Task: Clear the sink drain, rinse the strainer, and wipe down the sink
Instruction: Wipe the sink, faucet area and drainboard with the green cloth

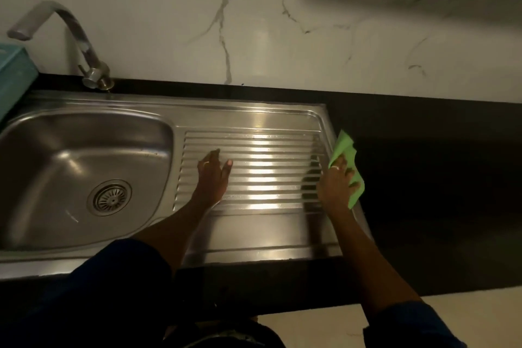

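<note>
The steel sink [158, 104] has a bowl on the left and a ribbed drainboard [260, 161] on the right. A round strainer [109, 197] sits in the drain at the bowl's bottom. My left hand [213, 175] lies flat and open on the drainboard's left part, holding nothing. My right hand [337, 181] presses a green cloth [345, 150] onto the drainboard's right edge, where steel meets the black counter.
A curved tap [82, 45] stands behind the bowl, spout pointing left. A teal box [14, 76] sits at the far left. Black countertop [423, 178] stretches to the right, with a marble wall [254, 22] behind. Pale floor [466, 311] shows below the counter's front edge.
</note>
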